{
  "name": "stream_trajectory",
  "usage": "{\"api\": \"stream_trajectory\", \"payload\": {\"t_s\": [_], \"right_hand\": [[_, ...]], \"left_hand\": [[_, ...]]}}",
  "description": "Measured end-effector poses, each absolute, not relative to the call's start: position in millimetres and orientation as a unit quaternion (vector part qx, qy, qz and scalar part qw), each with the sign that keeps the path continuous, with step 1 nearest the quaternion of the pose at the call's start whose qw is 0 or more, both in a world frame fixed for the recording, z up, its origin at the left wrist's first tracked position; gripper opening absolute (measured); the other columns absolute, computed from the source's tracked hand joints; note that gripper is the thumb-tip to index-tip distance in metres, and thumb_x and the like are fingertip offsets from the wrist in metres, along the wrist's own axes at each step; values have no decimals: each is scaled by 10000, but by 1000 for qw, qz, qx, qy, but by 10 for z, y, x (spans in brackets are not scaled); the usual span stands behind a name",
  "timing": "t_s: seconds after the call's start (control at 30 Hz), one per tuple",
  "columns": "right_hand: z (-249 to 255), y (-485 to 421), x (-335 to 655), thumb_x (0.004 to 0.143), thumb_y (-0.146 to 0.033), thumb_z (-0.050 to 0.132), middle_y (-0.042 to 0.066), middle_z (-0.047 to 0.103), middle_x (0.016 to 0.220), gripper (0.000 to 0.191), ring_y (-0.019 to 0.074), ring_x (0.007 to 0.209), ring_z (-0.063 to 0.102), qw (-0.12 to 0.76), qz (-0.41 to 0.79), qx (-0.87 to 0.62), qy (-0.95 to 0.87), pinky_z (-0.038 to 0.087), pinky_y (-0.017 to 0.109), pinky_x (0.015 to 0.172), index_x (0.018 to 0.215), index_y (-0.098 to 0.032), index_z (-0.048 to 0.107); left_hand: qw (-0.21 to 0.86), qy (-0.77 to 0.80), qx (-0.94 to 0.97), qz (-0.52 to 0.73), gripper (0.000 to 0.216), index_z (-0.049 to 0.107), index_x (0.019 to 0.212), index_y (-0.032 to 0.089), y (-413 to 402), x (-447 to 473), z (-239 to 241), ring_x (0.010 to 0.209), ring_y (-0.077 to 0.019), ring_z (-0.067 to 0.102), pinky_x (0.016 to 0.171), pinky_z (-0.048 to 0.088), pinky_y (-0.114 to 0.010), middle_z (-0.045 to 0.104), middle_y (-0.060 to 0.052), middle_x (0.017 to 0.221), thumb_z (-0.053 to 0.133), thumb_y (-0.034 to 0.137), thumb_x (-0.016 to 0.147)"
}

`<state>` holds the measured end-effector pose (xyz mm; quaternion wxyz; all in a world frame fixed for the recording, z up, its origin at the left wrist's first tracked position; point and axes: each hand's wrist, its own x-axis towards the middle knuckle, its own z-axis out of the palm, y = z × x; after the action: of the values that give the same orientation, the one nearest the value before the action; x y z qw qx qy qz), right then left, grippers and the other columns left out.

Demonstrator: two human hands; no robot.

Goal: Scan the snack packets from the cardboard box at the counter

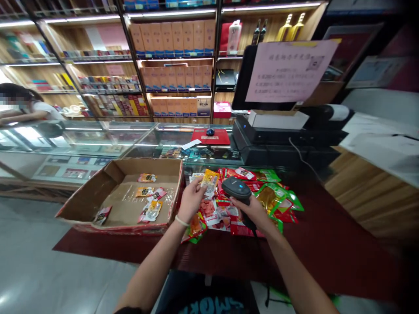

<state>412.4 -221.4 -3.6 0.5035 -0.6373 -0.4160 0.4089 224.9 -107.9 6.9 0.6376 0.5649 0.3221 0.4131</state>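
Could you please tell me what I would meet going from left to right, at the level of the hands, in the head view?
Open cardboard box → left hand → yellow packet in its grip → black handheld scanner → wood-grain panel.

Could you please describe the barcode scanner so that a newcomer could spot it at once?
On the dark red countertop, right of the open cardboard box, lies a pile of colourful snack packets. Above that pile, the person's right hand grips the barcode scanner: a dark device with a glowing blue light on its rounded head, unlike the glossy printed packets around it.
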Motion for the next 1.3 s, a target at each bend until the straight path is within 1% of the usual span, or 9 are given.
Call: {"api": "stream_trajectory", "payload": {"t_s": [0.23, 0.4, 0.5, 0.6, 0.67, 0.8, 0.97, 1.17, 1.3], "right_hand": [[-245, -2360, 4226, 739, -494, 707, -58, 518, 422, 391, 123, 354, 439, 482, 400, -659, -416, 351, 252, 398, 936, -175, 596], [-346, -2321, 4246, 742, -499, 699, -60, 518, 422, 431, 120, 345, 440, 459, 437, -655, -412, 340, 237, 377, 990, -164, 592], [-356, -2301, 4264, 731, -493, 708, -61, 523, 419, 438, 124, 336, 448, 454, 449, -656, -402, 351, 238, 375, 998, -168, 587], [-348, -2293, 4280, 738, -480, 708, -61, 524, 416, 402, 129, 338, 461, 461, 450, -653, -398, 365, 244, 385, 973, -178, 585], [-345, -2290, 4296, 745, -472, 708, -59, 531, 426, 371, 126, 347, 462, 471, 453, -646, -396, 376, 247, 398, 946, -185, 586], [-368, -2273, 4347, 745, -469, 713, -51, 533, 425, 317, 129, 353, 460, 480, 454, -642, -390, 372, 252, 397, 853, -202, 581], [-340, -2207, 4370, 725, -467, 730, -42, 553, 439, 323, 145, 358, 486, 475, 455, -637, -401, 377, 263, 396, 854, -206, 591], [-79, -2037, 4178, 741, -469, 703, -33, 539, 396, 303, 149, 364, 487, 439, 457, -629, -450, 391, 268, 425, 814, -189, 613], [112, -1848, 3953, 698, -498, 724, -30, 544, 416, 341, 134, 365, 472, 424, 467, -623, -463, 385, 262, 411, 751, -194, 579]], "left_hand": [[648, 362, 535, 404, 491, 568, 1185, 142, -1067, 2553, -455, 618, -113, 592, 600, 537, -243, 631, -3, 744, 684, 361, 761], [548, 387, 626, 397, 337, 545, 1132, 163, -1007, 2472, -500, 578, -111, 574, 551, 459, -205, 598, 23, 675, 592, 322, 839], [425, 429, 697, 387, 201, 572, 1049, 187, -962, 2413, -467, 709, -150, 640, 645, 473, -234, 664, -17, 782, 549, 287, 876], [326, 456, 738, 375, 190, 589, 1068, 213, -926, 2429, -498, 869, -196, 667, 794, 487, -302, 700, -55, 940, 500, 272, 910], [320, 433, 769, 344, 238, 596, 1123, 224, -919, 2483, -557, 954, -222, 662, 869, 481, -343, 702, -73, 1026, 516, 257, 901], [375, 348, 801, 311, 292, 624, 1158, 212, -950, 2588, -647, 1161, -250, 588, 1019, 424, -399, 651, -104, 1222, 556, 249, 877], [385, 343, 788, 336, 298, 635, 1178, 221, -1056, 2530, -424, 1188, -241, 571, 1049, 406, -413, 648, -87, 1238, 526, 256, 903], [380, 318, 785, 372, 286, 653, 1171, 232, -1248, 2130, 178, 1099, -211, 617, 988, 458, -349, 678, -64, 1178, 512, 280, 926], [366, 360, 767, 386, 271, 671, 1137, 227, -1221, 1633, 362, 1047, -204, 636, 945, 480, -326, 691, -66, 1144, 521, 297, 924]]}}
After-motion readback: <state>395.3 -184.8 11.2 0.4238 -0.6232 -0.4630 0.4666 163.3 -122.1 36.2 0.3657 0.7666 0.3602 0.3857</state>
